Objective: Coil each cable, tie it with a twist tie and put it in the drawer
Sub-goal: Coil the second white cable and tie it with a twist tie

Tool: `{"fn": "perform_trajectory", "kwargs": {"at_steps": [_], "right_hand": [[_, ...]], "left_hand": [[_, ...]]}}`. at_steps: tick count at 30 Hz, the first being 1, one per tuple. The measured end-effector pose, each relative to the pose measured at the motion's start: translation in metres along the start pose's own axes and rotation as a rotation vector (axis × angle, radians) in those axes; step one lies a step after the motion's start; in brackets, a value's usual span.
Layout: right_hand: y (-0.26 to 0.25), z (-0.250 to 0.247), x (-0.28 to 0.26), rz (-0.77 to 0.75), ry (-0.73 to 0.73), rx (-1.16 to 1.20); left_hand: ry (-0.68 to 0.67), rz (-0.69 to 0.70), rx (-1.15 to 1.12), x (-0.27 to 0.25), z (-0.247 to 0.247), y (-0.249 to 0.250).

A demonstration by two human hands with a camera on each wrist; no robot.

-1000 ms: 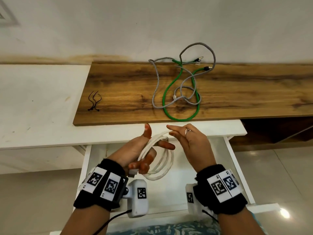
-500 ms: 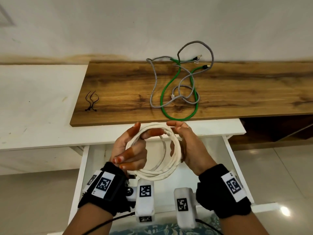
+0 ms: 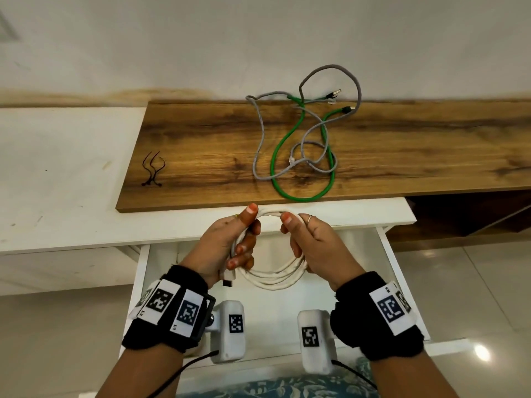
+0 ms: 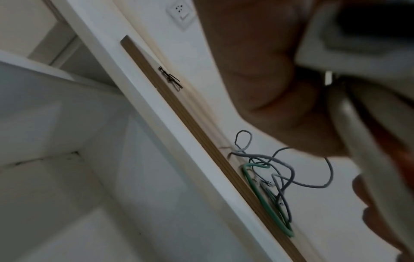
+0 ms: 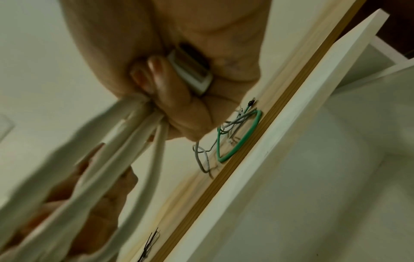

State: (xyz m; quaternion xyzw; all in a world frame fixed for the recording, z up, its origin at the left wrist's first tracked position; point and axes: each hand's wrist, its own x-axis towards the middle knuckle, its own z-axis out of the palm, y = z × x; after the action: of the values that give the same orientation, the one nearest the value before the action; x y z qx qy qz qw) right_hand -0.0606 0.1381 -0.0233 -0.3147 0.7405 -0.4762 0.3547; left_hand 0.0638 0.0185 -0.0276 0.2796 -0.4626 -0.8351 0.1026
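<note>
**Hands hold a coiled white cable over the open drawer**

Cable, white (image 3: 273, 278), is wound into several round loops and hangs in the air between both hands, above the open white drawer (image 3: 402, 285). The left hand (image 3: 221, 245) has its fingers curled round the left side of the coil, thumb pressed on top, and one plug end (image 3: 227, 278) sticks out below the palm. The right hand (image 3: 316, 251) has its fingers wrapped round the right side of the coil, thumb on the top strand near the left thumb. In the right wrist view the fingers (image 5: 161, 83) close on the bundled strands and on a second plug, white and flat (image 5: 192, 72), tucked in the palm.

On the wooden board (image 3: 201, 145), which lies on the white table (image 3: 63, 156), a green cable (image 3: 330, 185) and a grey cable (image 3: 260, 145) lie loose and tangled together, their plugs near the wall. Two dark twist ties (image 3: 153, 169) lie close together near the left end of the board, well apart from the tangle. The left wrist view shows the same ties (image 4: 171, 78) and tangle from low down, with a wall switch (image 4: 180, 13) above. Both wrists wear black bands with printed square markers.
</note>
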Motion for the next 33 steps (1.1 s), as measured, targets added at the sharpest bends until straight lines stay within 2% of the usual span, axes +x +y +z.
{"fn": "perform_trajectory", "kwargs": {"at_steps": [2,6,10,14,18,21,27,29,33], "right_hand": [[0.003,0.0,0.001,-0.004,0.053,-0.03],[0.003,0.003,0.003,-0.016,0.135,0.043],[0.001,0.009,0.002,-0.048,0.168,0.109],[0.0,0.017,0.003,-0.016,0.188,0.197],[-0.004,0.019,0.002,0.035,0.17,0.312],[-0.005,0.008,0.001,0.015,0.162,0.287],[0.017,-0.026,0.008,-0.431,0.334,-0.282],[0.022,-0.03,0.008,-0.461,0.304,-0.343],[0.017,-0.018,0.005,-0.463,0.129,-0.338]], "left_hand": [[-0.037,-0.046,-0.04,-0.001,0.0,0.0],[-0.167,-0.07,-0.358,-0.003,0.004,-0.002],[-0.263,-0.03,-0.545,-0.003,0.006,-0.005],[-0.338,0.036,-0.674,-0.005,0.008,-0.012],[-0.51,0.081,-0.809,-0.004,0.011,-0.012],[-0.506,0.044,-0.727,-0.006,0.007,-0.006],[-0.275,-0.095,-0.172,-0.012,-0.005,0.004],[-0.217,-0.151,-0.032,-0.01,-0.008,0.004],[-0.139,-0.194,0.011,-0.003,-0.006,0.0]]}}
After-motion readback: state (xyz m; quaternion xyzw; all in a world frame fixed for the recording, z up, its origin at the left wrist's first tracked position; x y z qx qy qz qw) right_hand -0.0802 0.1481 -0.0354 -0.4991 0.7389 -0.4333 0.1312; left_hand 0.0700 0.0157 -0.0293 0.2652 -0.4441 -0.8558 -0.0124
